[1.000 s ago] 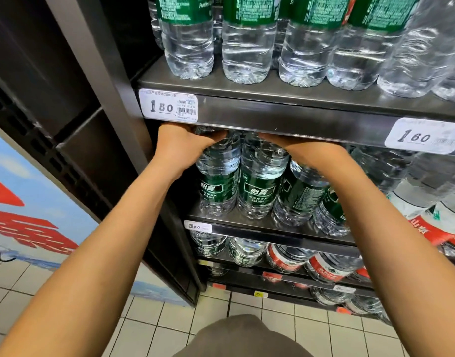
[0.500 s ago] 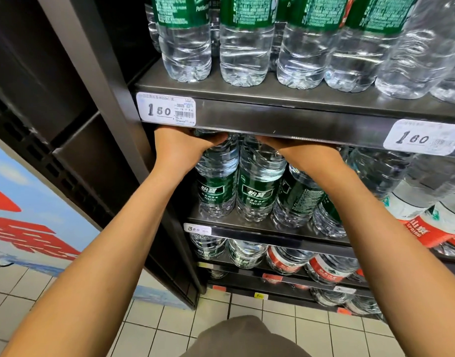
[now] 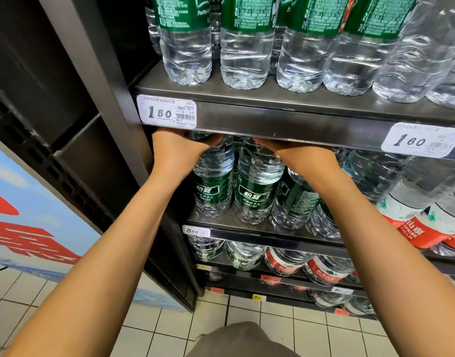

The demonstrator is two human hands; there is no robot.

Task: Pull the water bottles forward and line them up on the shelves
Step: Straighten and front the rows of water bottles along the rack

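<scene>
Both my hands reach under the upper shelf edge onto large green-labelled water bottles on the second shelf. My left hand grips the top of the leftmost bottle. My right hand grips the top of the second bottle; its fingertips are hidden under the shelf edge. A third green-labelled bottle leans beside my right forearm. Smaller green-labelled bottles stand in a row on the upper shelf.
Red-labelled bottles fill the right of the second shelf and the lower shelves. Price tags sit on the shelf edges. A dark metal upright bounds the shelf on the left. White floor tiles lie below.
The view has dropped slightly, so the upper shelf edge now covers more of my hands. Both hands stay on the bottle tops; the bottles have barely shifted.
</scene>
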